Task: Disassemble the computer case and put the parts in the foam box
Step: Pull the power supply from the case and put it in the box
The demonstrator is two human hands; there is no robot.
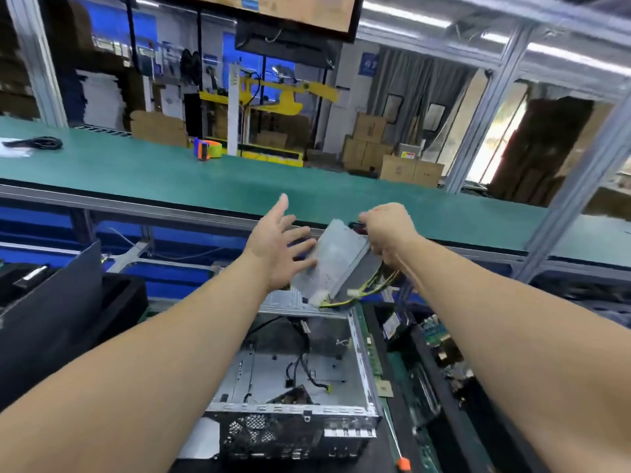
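Your right hand [387,230] has its fingers curled round the upper end of the power supply [333,259], gripping it in the air above the open case [300,373]. Your left hand [278,247] is spread, fingers straight, flat against the unit's near-left face without curling on it. The box's long axis runs from 1 o'clock at your right grip down to 7 o'clock, where its cables [362,290] dangle just over the case rim. A black foam box [119,302] lies at 8 o'clock, nearer your left hand, on the surface
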